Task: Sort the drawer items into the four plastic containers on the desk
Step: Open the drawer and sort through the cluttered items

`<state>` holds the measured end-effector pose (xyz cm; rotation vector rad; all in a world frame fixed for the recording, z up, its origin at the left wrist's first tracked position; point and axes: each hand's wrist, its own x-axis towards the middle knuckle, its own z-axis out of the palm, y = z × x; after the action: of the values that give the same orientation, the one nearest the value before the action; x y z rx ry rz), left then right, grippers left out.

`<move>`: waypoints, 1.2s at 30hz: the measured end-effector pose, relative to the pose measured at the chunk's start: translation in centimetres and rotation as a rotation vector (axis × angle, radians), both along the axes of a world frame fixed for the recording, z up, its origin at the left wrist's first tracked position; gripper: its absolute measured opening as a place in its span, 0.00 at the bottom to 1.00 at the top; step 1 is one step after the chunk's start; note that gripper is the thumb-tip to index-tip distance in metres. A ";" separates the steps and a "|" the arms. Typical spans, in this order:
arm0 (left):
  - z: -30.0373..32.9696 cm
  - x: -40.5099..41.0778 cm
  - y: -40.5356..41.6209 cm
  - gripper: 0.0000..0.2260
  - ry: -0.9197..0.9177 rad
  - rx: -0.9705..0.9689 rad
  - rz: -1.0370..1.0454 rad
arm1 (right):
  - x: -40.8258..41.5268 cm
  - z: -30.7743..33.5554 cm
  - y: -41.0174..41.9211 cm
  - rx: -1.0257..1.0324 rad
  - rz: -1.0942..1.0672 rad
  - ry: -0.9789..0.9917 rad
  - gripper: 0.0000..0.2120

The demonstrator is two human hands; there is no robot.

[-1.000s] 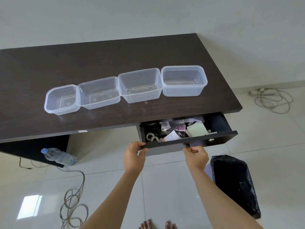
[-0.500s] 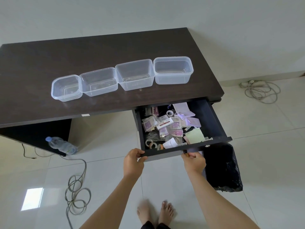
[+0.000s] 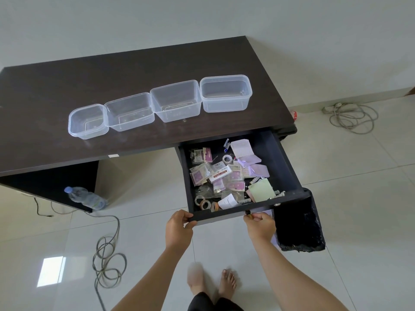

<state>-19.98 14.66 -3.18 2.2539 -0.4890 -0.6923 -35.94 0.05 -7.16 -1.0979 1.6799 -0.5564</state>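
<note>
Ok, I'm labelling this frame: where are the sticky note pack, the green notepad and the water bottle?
sticky note pack (image 3: 221, 174), head view, on its white label.
green notepad (image 3: 261, 190), head view, middle of its top sheet.
water bottle (image 3: 86, 197), head view, on its clear body.

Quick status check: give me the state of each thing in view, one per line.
drawer: pulled open, full of mixed items
four containers: empty, upright, in a row on the desk
left hand: grips drawer front edge
right hand: grips drawer front
water bottle: lying on floor, capped
bin: lined, open

Bare forearms with no sleeves, no rings or watch visible, bare feet, and dark trousers at the legs
</note>
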 end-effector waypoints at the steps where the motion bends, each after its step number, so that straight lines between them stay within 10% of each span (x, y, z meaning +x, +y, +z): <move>1: -0.1 0.0 0.0 0.07 0.004 0.012 -0.002 | 0.0 -0.2 -0.1 0.009 0.007 -0.004 0.07; 10: 1.4 -0.3 -0.4 0.11 -0.084 0.163 -0.162 | -2.0 1.0 0.3 0.011 0.114 -0.031 0.09; 17: 3.9 0.4 -4.6 0.16 -0.120 0.076 -0.174 | -1.0 5.5 -1.6 -0.442 0.351 0.032 0.11; 36: -1.2 13.2 -21.9 0.57 0.090 0.626 -0.747 | 11.5 0.4 -11.9 -0.024 1.060 0.591 0.56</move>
<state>-6.82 -7.28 -4.40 2.5675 -1.2360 -1.4779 -24.46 -11.85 -6.76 -2.0655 1.2629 0.4722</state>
